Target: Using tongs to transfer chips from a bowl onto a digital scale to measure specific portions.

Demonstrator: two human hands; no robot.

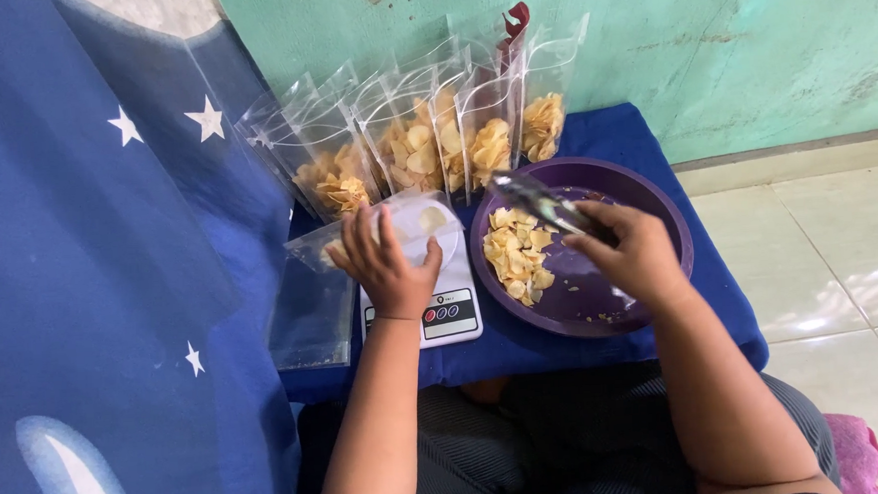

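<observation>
on the low blue-covered table [564,346], left hand [388,265] lies flat on a clear plastic pouch [413,223] that sits on the small white kitchen scale [432,302]. fingers spread, palm down, apparently steadying the pouch on the platform so it doesn't slide off; a few chips show through the plastic. right hand [632,255] is closed around the handle of a shiny metal scoop [537,202], held over the purple bowl [658,215], scoop tip angled toward the pouch side. the blur makes it impossible to tell if the scoop is loaded.

the loose chips [517,255] are heaped on the left half of the bowl, nearest the scale, which keeps the reach from bowl to pouch short. the right half of the bowl holds only crumbs.

behind scale and bowl, a row of filled pouches [419,148] stands upright against the green wall [708,32], leaning on it for support, chips settled at the bottom. a flat stack of empty pouches [310,309] lies just left of the scale, within reach of the left hand. blue star-print cloth [90,275] hangs along the left; pale floor tiles [840,256] lie to the right.
</observation>
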